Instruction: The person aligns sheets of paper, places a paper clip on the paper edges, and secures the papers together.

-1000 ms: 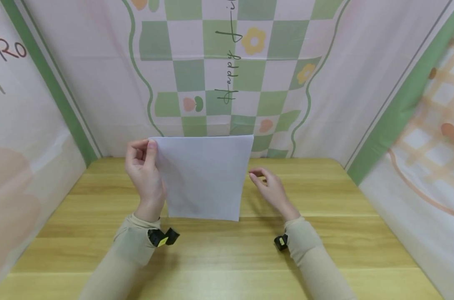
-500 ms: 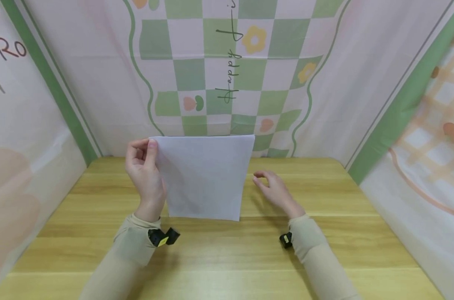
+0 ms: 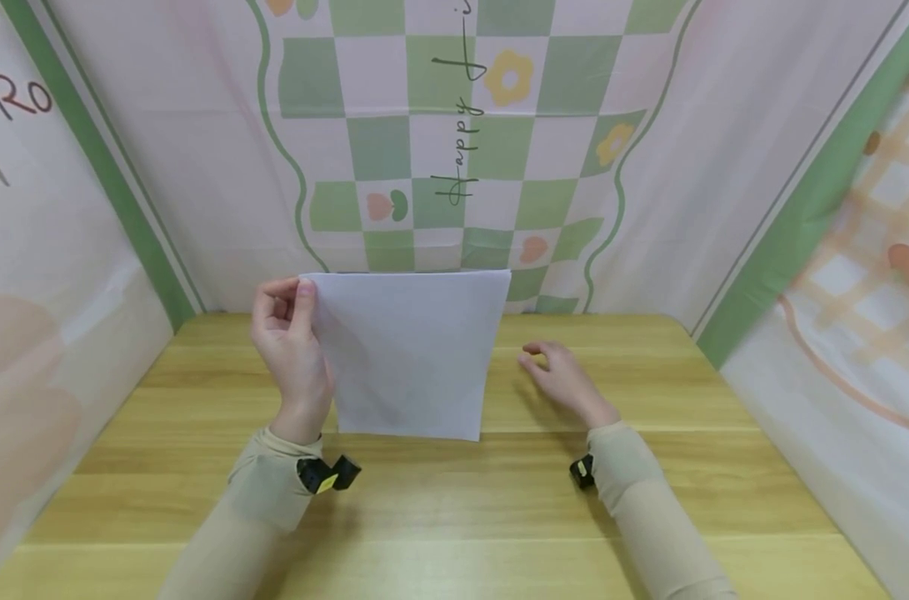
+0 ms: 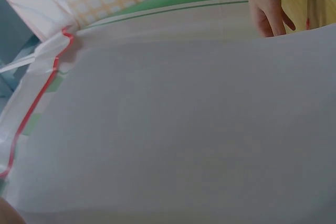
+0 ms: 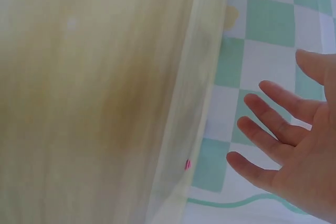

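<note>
A blank white sheet of paper hangs upright above the table in the head view. My left hand pinches its upper left corner between thumb and fingers. The same paper fills most of the left wrist view, with only a bit of the left hand at the lower left corner. To the right of the paper, apart from it, my right hand is held over the table with nothing in it. In the right wrist view the right hand's fingers are spread and relaxed.
The wooden table spreads beneath both arms. Behind it hangs a green-and-white checked cloth, with printed cloth also at the sides. Small black cameras are strapped to both wrists.
My right hand has drifted to the right, away from the paper's right edge. The left hand and the paper have stayed almost still.
</note>
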### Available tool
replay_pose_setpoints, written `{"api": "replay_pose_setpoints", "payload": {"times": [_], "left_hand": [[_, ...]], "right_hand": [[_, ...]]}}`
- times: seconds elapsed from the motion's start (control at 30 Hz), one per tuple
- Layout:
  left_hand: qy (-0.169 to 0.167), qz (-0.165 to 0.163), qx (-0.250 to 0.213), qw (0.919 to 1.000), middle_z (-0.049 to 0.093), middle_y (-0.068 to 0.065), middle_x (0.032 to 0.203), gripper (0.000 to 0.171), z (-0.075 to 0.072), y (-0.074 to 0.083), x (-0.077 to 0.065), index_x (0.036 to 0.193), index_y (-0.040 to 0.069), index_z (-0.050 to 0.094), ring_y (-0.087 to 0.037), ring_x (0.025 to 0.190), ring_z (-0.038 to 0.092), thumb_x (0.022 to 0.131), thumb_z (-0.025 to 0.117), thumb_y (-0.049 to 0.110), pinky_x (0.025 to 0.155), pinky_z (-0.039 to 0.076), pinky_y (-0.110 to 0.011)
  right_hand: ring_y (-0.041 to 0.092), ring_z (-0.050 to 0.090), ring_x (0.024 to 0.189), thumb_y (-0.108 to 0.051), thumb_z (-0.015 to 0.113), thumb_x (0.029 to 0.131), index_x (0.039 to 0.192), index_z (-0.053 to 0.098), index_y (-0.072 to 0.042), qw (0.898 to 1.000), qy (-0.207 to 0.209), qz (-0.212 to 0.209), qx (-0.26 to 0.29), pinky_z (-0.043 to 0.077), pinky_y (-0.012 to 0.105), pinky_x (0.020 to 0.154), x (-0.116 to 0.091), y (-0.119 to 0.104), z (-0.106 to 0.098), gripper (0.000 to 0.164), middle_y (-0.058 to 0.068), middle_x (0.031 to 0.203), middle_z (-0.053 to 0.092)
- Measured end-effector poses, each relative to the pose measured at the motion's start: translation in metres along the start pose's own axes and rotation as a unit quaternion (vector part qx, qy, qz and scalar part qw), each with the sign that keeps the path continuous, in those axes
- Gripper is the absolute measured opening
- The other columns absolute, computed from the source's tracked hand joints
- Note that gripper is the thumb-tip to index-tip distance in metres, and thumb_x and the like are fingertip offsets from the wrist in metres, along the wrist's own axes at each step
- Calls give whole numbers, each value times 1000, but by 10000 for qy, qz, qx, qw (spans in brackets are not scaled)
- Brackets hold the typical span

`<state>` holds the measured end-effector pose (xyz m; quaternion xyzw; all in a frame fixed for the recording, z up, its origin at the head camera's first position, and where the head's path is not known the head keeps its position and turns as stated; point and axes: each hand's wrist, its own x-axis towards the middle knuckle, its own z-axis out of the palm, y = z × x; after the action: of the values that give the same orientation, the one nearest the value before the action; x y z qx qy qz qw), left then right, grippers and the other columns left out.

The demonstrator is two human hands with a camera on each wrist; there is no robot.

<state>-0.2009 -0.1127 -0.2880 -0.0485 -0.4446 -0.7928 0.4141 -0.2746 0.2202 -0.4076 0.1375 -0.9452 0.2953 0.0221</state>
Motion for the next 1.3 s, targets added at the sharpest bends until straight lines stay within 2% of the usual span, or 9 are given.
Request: {"api": "replay_pose_setpoints", "payload": {"times": [0.4, 0.53, 0.8, 1.3], "left_hand": [[47, -17, -68, 10000, 54, -7, 90, 5, 0, 1, 0, 89, 5, 59, -18, 84, 53, 89, 64, 6, 76, 46, -23], [17, -12, -23, 10000, 54, -6, 90, 4, 0, 0, 0, 88, 8, 60, -18, 84, 53, 90, 62, 4, 77, 46, -23], [-61, -23, 163, 9998, 55, -2, 90, 12, 0, 0, -1, 89, 12, 60, -19, 86, 52, 93, 56, 0, 78, 46, -23], [-54, -6, 105, 9999, 56, -1, 89, 13, -1, -1, -1, 89, 11, 60, -18, 85, 53, 92, 56, -1, 78, 46, -23]], "right_hand": [[40, 45, 125, -39, 45, 99, 131, 49, 1, 9999, -61, 56, -150, 35, 54, 105, 3, 12, -7, 52, 22, 133, 51], [41, 46, 123, -31, 48, 99, 130, 50, 4, 9998, -30, 17, -197, 35, 55, 104, 5, 18, -7, 46, 24, 131, 52], [44, 49, 118, -27, 48, 99, 129, 49, 7, 9996, -92, 80, -253, 38, 56, 101, 4, 26, -12, 45, 28, 128, 52], [45, 49, 116, -18, 56, 95, 128, 48, 9, 9976, -439, 283, -466, 39, 55, 99, 3, 40, -18, 44, 31, 127, 51]]}}
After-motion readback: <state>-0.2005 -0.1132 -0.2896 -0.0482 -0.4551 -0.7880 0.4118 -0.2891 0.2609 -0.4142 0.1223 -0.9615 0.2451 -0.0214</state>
